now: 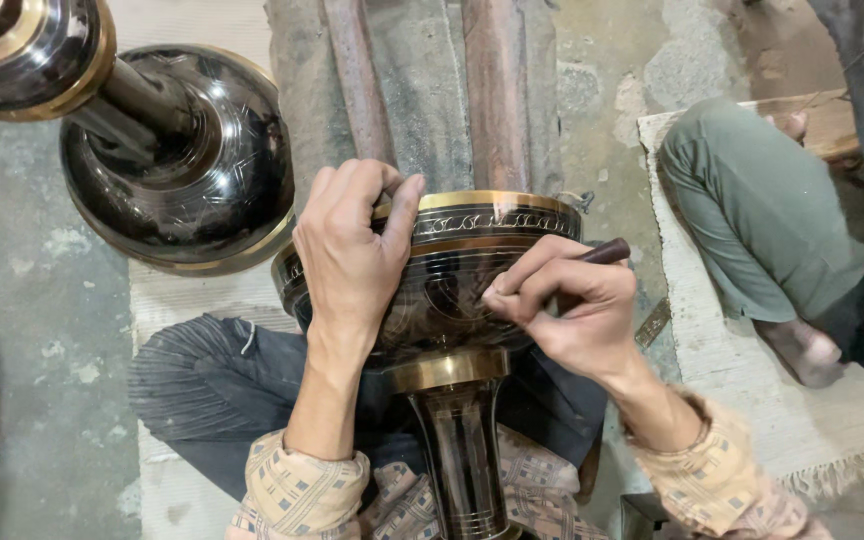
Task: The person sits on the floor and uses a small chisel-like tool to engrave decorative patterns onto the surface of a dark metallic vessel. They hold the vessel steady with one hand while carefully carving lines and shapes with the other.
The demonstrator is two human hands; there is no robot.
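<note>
The black and brass vase point(452, 330) lies on its side across the person's lap, long axis running from the viewer outward: the stem points back toward the body, the wide bowl and its rim point away toward the two wooden bars point(422, 90) ahead.

The left hand point(352, 260) is clamped over the top of the bowl, fingers curled on the brass rim, steadying it. The right hand point(567, 305) pinches a dark-handled engraving tool point(602, 252) like a pen, its tip set on the black wall of the bowl.

Progress, as judged: a finished scroll border runs under the rim, and faint cut lines show on the wall beside the tool. How much of the wall is left cannot be told.

Beyond, at upper left, a second vase point(177, 160) of the same finish carries cut lines. A seated co-worker's leg point(752, 220) shows at right.
</note>
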